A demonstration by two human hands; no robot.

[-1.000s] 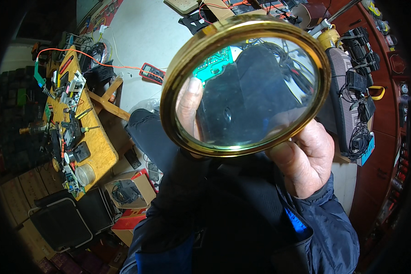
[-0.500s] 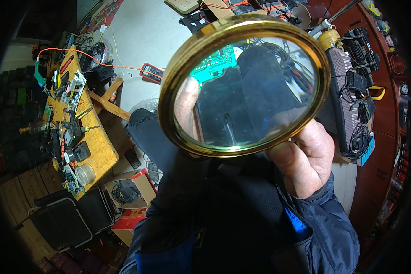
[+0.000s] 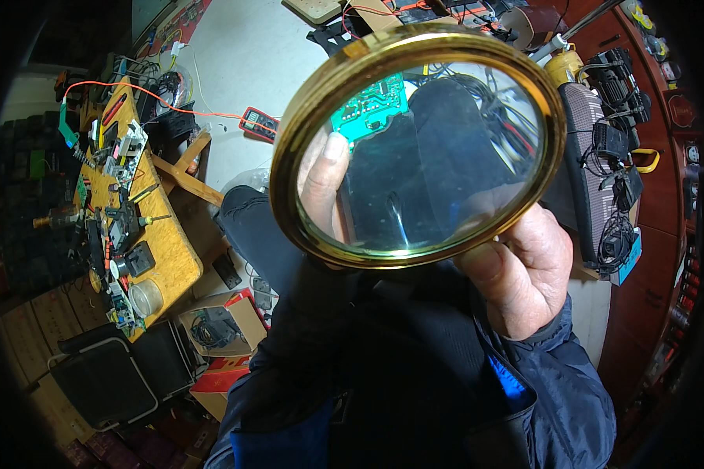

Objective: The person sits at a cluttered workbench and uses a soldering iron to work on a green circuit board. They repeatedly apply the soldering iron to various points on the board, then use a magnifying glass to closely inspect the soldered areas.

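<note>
A large round magnifying glass (image 3: 418, 254) with a gold rim fills the middle of the view. My right hand (image 3: 524, 270) is closed on it at its lower right edge, the thumb toward me. Through the lens I see a green circuit board (image 3: 375, 108) near the rim's upper left. My left hand (image 3: 326, 176) shows through the glass below that board, its thumb against the board's lower corner. The rest of this hand is hidden behind the rim.
To the left stands a yellow workbench (image 3: 168, 250) covered with tools and electronic parts. A red multimeter (image 3: 260, 123) lies on the floor, with an orange wire leading left. A folding chair (image 3: 105, 379) and an open cardboard box (image 3: 225, 324) are at lower left. Chargers and cables lie on a padded seat (image 3: 577, 148) at right.
Seen through the lens, the circuit board and my left thumb have shifted slightly to the right. The magnifying glass and my right hand have stayed almost still.
</note>
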